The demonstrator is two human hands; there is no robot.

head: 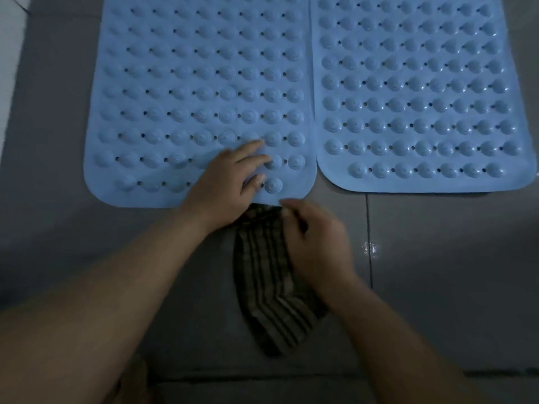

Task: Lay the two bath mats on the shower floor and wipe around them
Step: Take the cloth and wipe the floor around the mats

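- Two blue bath mats are seen laid flat on the dark grey tiled floor point(437, 258), side by side, with their long edges touching or almost touching.
- The left mat point(189, 83) fills the picture from about 10 o'clock to 12 o'clock, and the right mat point(423, 83) is found from 12 o'clock to 2 o'clock.
- Both mats are covered with rows of round bumps and small holes, and their near corners are rounded.
- The left hand point(224, 185) is laid flat on the near right corner of the left mat, close to the middle of the picture. Its grip is open, with the fingers point(250, 148) spread out over the bumps, and nothing is held in it.
- A dark striped cloth point(268, 287) is seen on the floor just below the left mat, at about 6 o'clock from the left hand. Its top end is met by the edge of the mat.
- The right hand point(318, 243) is placed on the right side of the cloth, with its fingers curled down at the top end. It is blurred, so it cannot be told whether the cloth is gripped or only pressed.
- A thin tile line is seen at 3 o'clock from the right hand, with a small shiny spot point(370, 247) on it.
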